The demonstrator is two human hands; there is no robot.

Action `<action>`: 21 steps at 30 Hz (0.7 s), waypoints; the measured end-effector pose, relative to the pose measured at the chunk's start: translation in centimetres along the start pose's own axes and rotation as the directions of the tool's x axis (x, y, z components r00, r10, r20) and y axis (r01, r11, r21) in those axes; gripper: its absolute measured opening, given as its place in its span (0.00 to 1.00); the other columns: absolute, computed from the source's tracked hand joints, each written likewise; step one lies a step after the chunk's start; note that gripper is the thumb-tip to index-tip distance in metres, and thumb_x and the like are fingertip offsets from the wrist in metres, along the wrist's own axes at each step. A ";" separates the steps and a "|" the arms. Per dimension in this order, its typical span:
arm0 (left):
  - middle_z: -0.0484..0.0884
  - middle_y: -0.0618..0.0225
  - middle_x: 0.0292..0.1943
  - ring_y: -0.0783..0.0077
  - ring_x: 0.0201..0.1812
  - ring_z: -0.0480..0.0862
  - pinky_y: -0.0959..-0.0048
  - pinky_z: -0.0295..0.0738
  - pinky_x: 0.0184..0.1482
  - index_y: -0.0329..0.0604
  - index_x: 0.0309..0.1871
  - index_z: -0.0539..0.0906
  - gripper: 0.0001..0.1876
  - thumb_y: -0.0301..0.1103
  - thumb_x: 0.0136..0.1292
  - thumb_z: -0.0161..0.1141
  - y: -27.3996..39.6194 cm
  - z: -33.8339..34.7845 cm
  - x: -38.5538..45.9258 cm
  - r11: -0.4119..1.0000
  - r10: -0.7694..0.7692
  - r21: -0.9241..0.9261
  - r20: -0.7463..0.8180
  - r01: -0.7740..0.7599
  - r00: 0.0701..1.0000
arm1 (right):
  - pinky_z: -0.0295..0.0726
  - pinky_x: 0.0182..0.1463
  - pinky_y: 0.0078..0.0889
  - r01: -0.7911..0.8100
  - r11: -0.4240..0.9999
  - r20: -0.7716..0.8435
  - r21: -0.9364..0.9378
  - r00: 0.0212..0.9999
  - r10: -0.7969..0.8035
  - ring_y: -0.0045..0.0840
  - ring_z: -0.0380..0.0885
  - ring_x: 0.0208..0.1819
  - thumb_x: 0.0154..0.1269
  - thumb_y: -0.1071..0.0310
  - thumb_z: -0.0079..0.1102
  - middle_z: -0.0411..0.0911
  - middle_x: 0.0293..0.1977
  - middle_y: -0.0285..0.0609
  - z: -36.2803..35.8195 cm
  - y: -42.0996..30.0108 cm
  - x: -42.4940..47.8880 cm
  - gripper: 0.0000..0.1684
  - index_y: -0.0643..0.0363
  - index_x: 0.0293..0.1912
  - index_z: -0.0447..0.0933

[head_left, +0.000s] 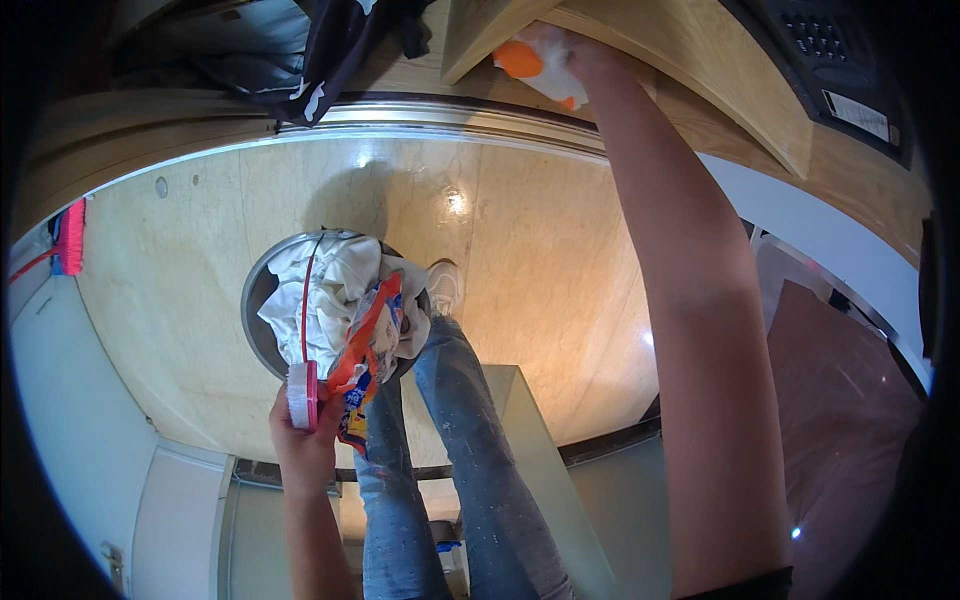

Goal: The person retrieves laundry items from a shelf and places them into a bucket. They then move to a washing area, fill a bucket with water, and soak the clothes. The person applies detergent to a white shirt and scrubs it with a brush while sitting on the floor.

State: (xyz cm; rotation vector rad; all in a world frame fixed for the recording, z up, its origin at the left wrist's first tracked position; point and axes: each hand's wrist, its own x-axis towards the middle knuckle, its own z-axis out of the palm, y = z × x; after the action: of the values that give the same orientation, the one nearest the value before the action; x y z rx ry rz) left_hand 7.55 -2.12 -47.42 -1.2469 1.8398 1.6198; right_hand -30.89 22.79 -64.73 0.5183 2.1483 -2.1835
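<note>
My left hand [311, 431] grips a brush [302, 397] with white bristles and a pink back, at the near edge of a round metal bucket [259, 319]. Crumpled white cloth [326, 277] fills the bucket. A torn orange and blue plastic packet [364, 352] lies over the cloth, its lower end beside my left fingers. From the brush a thin red strip [307, 300] runs across the bucket; whether it is a handle I cannot tell. Up at the wooden shelf, my right hand [589, 60] holds a white and orange cloth or bag [544, 64]; its fingertips are partly hidden.
Wooden shelf dividers [750, 105] flank my right arm. A dark telephone [832, 75] sits at the upper right. Dark clothing [322, 60] hangs over the ledge. A pink broom [71, 236] leans at the far left. My jeans and one shoe [445, 285] are beside the bucket.
</note>
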 end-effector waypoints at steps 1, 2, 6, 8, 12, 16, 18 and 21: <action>0.77 0.70 0.33 0.80 0.35 0.77 0.79 0.73 0.40 0.37 0.38 0.76 0.10 0.22 0.53 0.64 0.3 0.1 -0.2 1.000 -0.022 0.007 -0.009 0.022 1.000 | 0.77 0.47 0.34 0.027 0.993 0.039 -0.115 0.999 -0.023 0.31 0.75 0.45 0.59 0.70 0.57 0.74 0.44 0.44 1.0 0.1 -0.4 0.21 0.61 0.53 0.68; 0.78 0.69 0.34 0.79 0.36 0.77 0.78 0.73 0.41 0.36 0.40 0.76 0.11 0.22 0.53 0.64 0.4 0.2 -0.3 0.999 -0.030 -0.017 0.001 0.030 1.000 | 0.77 0.47 0.35 0.062 0.963 0.087 -0.261 0.995 -0.040 0.32 0.75 0.45 0.59 0.70 0.57 0.74 0.45 0.44 1.8 0.2 -0.9 0.22 0.61 0.53 0.68; 0.78 0.68 0.34 0.78 0.36 0.78 0.78 0.73 0.41 0.36 0.43 0.75 0.13 0.23 0.54 0.64 1.7 0.7 -0.9 1.000 -0.022 0.009 0.013 0.022 1.000 | 0.76 0.49 0.37 0.142 0.716 0.139 -0.684 0.988 -0.063 0.32 0.74 0.47 0.58 0.69 0.57 0.74 0.47 0.45 1.6 0.9 -3.0 0.25 0.62 0.56 0.66; 0.78 0.68 0.35 0.78 0.36 0.78 0.78 0.73 0.41 0.36 0.43 0.75 0.13 0.23 0.54 0.64 1.7 0.2 -1.0 0.999 0.034 0.007 0.065 -0.034 0.997 | 0.76 0.50 0.38 0.074 0.819 0.039 -0.569 0.997 -0.063 0.33 0.74 0.48 0.58 0.69 0.57 0.74 0.47 0.45 0.9 1.3 -5.5 0.27 0.62 0.57 0.65; 0.78 0.70 0.28 0.81 0.30 0.76 0.80 0.72 0.34 0.37 0.36 0.75 0.08 0.20 0.54 0.63 1.8 -0.3 -1.8 0.993 0.091 0.067 0.086 -0.097 0.992 | 0.73 0.44 0.26 0.086 0.955 -0.185 -0.284 0.972 -0.142 0.23 0.74 0.42 0.58 0.66 0.58 0.75 0.43 0.45 -2.5 1.8 -17.9 0.23 0.64 0.52 0.69; 0.77 0.71 0.32 0.81 0.34 0.74 0.79 0.71 0.38 0.35 0.44 0.76 0.15 0.24 0.53 0.65 1.2 -1.7 -1.4 0.978 0.100 0.152 0.245 -0.140 0.964 | 0.74 0.34 0.18 -0.174 0.976 -0.186 -0.129 0.971 0.148 0.16 0.75 0.30 0.62 0.72 0.53 0.77 0.27 0.39 -5.7 4.1 -33.3 0.10 0.64 0.42 0.74; 0.76 0.69 0.30 0.80 0.33 0.74 0.78 0.71 0.36 0.35 0.41 0.75 0.15 0.26 0.50 0.66 1.0 -2.4 -1.5 0.947 0.122 0.249 0.306 -0.202 0.944 | 0.73 0.35 0.17 -0.297 0.953 -0.264 -0.058 0.925 0.272 0.15 0.75 0.29 0.63 0.74 0.50 0.76 0.25 0.38 -5.1 3.1 -39.3 0.09 0.65 0.42 0.73; 0.76 0.69 0.30 0.80 0.31 0.74 0.78 0.71 0.34 0.35 0.39 0.75 0.14 0.26 0.50 0.66 1.3 -3.3 -1.9 0.910 0.114 0.319 0.424 -0.266 0.898 | 0.73 0.33 0.17 -0.362 0.930 -0.284 0.071 0.886 0.366 0.13 0.74 0.28 0.62 0.75 0.50 0.76 0.26 0.36 -4.2 2.8 -46.5 0.08 0.64 0.41 0.74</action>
State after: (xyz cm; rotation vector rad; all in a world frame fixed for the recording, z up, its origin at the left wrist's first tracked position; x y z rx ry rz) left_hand 8.36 -4.56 -44.37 -0.5363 1.9239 1.3981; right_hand 14.58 17.20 -55.39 1.2081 1.9456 -2.0164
